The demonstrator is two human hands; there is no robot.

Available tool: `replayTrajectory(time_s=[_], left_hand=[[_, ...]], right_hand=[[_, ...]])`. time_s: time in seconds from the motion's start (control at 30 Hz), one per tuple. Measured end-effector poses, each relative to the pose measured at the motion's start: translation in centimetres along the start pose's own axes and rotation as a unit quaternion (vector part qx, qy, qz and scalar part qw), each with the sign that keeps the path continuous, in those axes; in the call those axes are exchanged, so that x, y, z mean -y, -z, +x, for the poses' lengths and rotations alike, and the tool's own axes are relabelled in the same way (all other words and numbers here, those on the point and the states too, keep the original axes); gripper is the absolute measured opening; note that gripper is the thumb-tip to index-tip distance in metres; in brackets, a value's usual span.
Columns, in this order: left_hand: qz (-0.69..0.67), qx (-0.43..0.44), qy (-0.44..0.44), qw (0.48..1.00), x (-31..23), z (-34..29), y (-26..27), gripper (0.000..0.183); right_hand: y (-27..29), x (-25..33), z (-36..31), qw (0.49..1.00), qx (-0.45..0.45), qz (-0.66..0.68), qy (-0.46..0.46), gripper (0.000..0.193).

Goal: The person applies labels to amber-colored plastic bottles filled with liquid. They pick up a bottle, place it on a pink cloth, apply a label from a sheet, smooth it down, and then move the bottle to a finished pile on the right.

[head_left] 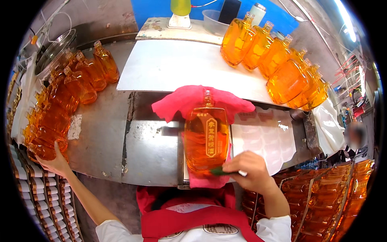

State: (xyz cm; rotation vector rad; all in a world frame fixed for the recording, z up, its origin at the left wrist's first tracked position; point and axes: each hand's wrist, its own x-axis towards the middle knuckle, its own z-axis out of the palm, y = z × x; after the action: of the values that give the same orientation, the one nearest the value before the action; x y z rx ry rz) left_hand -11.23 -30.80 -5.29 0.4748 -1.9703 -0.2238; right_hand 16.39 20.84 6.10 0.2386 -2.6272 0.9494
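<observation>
**Right grip (249,171) at the base of the lettered bottle (197,139); left grip (53,164) out at the bottle cluster (80,86)**

Hard to make out: the small green object (220,171) in your right grip. Your fingers cover its middle; a dark green end pokes out left, a pale tip shows right. Kind can't be told. Your left fingertips are partly lost against the amber glass of the nearest bottle (42,147). Thumb and fingers stand spread about its end; whether they close on it, you can't tell from here. Bottles deeper in that cluster overlap, some mostly hidden. Bottle stacks (314,201) below and right of your right grip run off into the dark rim.

Lettered bottle: flat on its broad side, just up and left of your right grip, neck pointing away from you, well to the right of your left grip. Pink cloth (171,105) lies under it, spread over the table (155,155). Your right grip pinches the green object at the bottle's lower right corner; contact with the glass unclear.
</observation>
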Motion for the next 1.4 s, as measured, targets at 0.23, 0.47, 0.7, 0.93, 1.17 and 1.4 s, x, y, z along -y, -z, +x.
replayTrajectory(time_s=[0.23,0.47,0.7,0.93,1.17,1.4], left_hand=[[0.023,-0.006,0.087,0.996,2.7,1.9,-1.8,0.09],[0.02,0.001,0.183,0.983,5.1,0.8,0.2,0.059],[-0.213,0.042,0.139,0.966,2.2,-3.2,7.4,0.06],[-0.48,0.262,0.128,0.827,-6.9,-9.1,12.7,0.053],[-0.579,0.451,0.08,0.675,-16.8,-14.0,13.5,0.061],[-0.641,0.51,0.079,0.568,-20.7,-16.1,14.3,0.07]], right_hand=[[-0.6,-2.6,4.0,0.985,-0.065,-0.12,0.105,0.018],[0.4,-0.3,0.9,0.997,-0.03,-0.017,0.072,0.026],[-1.7,-2.7,0.9,0.989,-0.082,-0.057,0.11,0.015],[0.3,-0.6,-0.6,0.976,-0.065,0.168,-0.12,0.023],[0.2,-7.1,10.3,0.974,-0.053,0.08,-0.207,0.026],[1.2,-8.8,13.3,0.993,0.073,-0.034,-0.083,0.029]])
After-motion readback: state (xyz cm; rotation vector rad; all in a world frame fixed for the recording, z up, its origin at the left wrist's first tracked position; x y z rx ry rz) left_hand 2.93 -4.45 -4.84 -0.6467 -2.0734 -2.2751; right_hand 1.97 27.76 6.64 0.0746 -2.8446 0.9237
